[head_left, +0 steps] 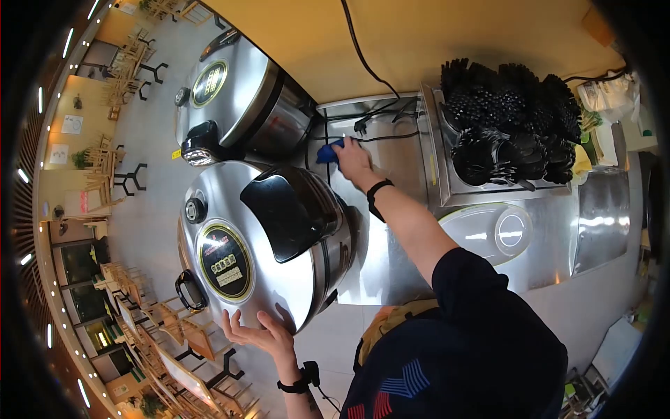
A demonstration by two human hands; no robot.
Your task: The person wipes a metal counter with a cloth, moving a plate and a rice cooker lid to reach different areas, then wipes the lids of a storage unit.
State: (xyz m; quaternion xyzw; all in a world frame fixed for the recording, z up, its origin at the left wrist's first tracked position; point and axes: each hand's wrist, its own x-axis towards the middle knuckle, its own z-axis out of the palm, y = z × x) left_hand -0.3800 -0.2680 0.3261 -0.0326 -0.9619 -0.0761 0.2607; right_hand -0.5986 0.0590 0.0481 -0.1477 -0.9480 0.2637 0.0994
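Note:
My right hand [354, 162] presses a bunched blue cloth [328, 153] onto the steel counter [391, 241], behind the nearer rice cooker. Its fingers are closed over the cloth, close to a black cable [387, 137] and plug. My left hand [259, 336] rests with spread fingers against the lid rim of that large silver rice cooker [279, 293]. The cooker's lid is down and bears a dark oval label and a black handle. A second silver rice cooker [241, 87] stands beside it, its lid also down.
A metal tray [434, 150] holds several black ladle-like utensils [513, 119]. Next to it lies an oval translucent lid or dish [481, 230]. A yellow wall [447, 35] borders the counter. Wooden chairs and tables [188, 349] stand in the room beyond.

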